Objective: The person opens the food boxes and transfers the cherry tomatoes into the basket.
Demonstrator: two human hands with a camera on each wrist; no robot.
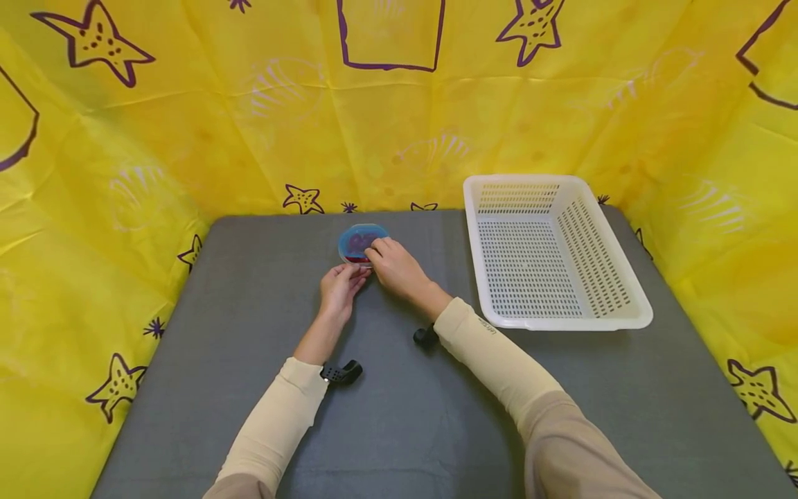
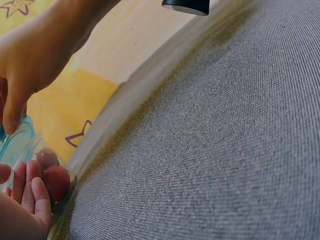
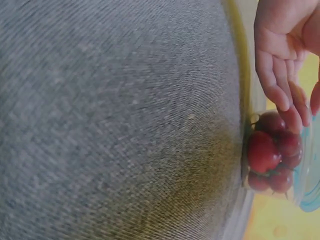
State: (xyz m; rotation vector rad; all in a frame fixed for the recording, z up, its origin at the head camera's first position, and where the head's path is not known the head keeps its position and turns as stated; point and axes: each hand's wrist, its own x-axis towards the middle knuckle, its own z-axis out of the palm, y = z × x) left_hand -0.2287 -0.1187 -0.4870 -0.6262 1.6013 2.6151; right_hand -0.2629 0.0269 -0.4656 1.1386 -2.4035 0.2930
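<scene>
Currently the left hand [image 1: 339,287] grips the near left edge of a small clear tub [image 3: 296,175], its fingers bent against the wall and its thumb higher up near the rim, while the right hand [image 1: 397,266] comes in from the other side with thumb and fingers bent down, holding the near right part of the tub's blue lid [image 1: 357,234]. The 2 hands are close together, with the tub between their fingertips and the gray table [image 1: 262,298] beneath it. Inside the tub sits a cluster of round red fruit [image 3: 263,151] with bits of green stem, showing plainly through the side in the right wrist view and dimly through the lid from above; whether the lid is fully seated cannot be told. A black wrist device [image 1: 343,373] sticks out from the left wrist and another from the right, just past the ends of the cream sleeves [image 1: 274,419]. The tub stands near the far edge of the table, left of a white plastic basket [image 1: 561,324] with slotted walls, which is well apart from it toward the far right corner. Around the table hangs yellow cloth [image 1: 187,152] printed with purple-outlined starfish and pale fish
</scene>
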